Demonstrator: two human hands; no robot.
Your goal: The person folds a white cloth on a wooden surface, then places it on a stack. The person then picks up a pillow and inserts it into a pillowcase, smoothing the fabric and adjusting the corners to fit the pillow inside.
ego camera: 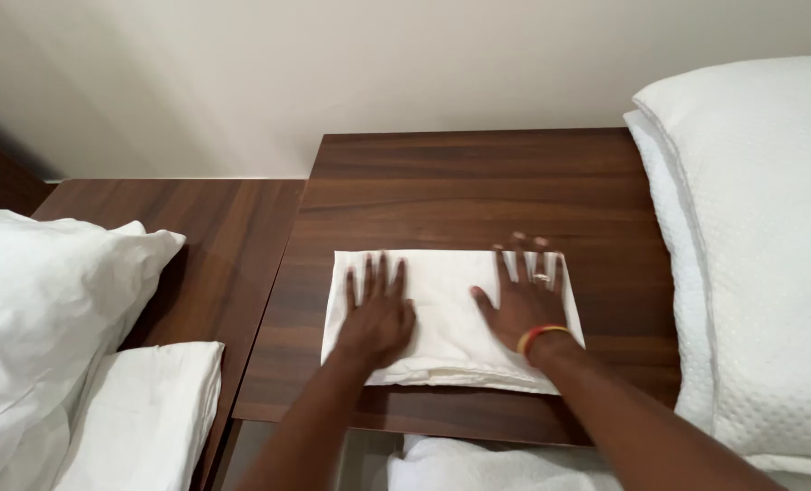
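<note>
A folded white cloth lies flat on a dark wooden nightstand. My left hand rests palm down on the cloth's left half, fingers spread. My right hand presses flat on its right half, fingers apart and slightly blurred; it wears a ring, and a red and yellow band circles the wrist. Neither hand grips anything.
A textured white pillow fills the right side. At the left sit a crumpled white pillow and a folded white sheet. A lower wooden surface adjoins the nightstand. More white cloth shows at the bottom edge. A beige wall stands behind.
</note>
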